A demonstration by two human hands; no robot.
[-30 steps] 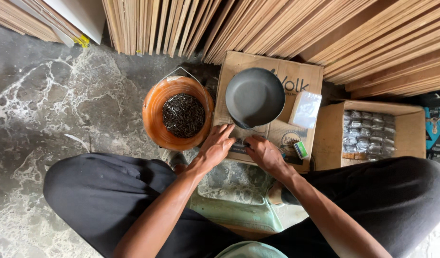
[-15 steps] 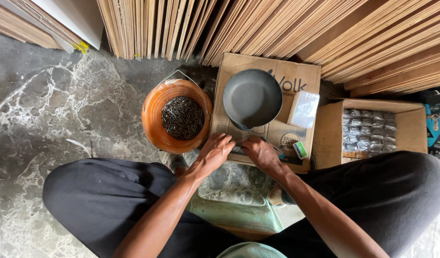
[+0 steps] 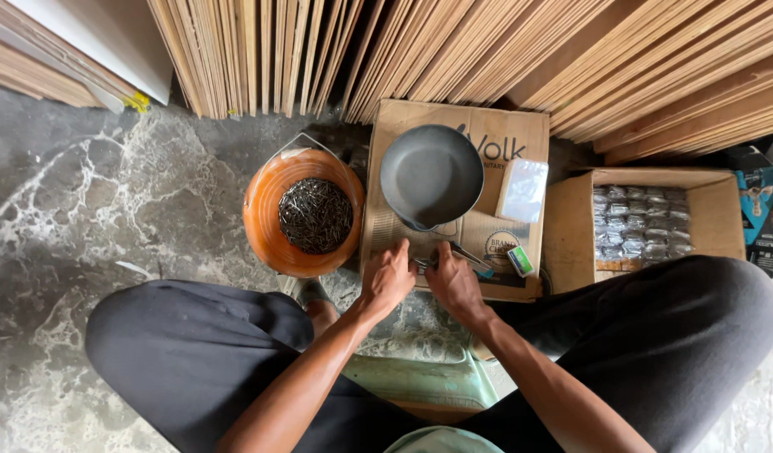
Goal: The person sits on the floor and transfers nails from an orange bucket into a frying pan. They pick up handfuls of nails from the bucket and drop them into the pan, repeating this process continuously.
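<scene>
My left hand (image 3: 389,278) and my right hand (image 3: 453,281) meet at the near edge of a flat cardboard sheet (image 3: 487,143) on the floor. Between their fingers lies a small thin metal piece (image 3: 449,253); both hands pinch at it, though what it is stays unclear. Just beyond the hands a dark grey round bowl (image 3: 431,174) sits on the cardboard. Left of it stands an orange bucket (image 3: 265,239) holding a heap of small dark nails (image 3: 316,215).
A clear plastic packet (image 3: 522,190) and a small green-and-white item (image 3: 520,261) lie on the cardboard. An open carton (image 3: 571,226) of small filled bags (image 3: 642,220) stands at right. Stacked plywood sheets (image 3: 453,50) lean behind. Marbled floor (image 3: 76,210) spreads left.
My hands have stayed at the cardboard's near edge, the fingers shifting slightly closer together on the small metal piece. The view has drifted a little; bucket and bowl have not moved.
</scene>
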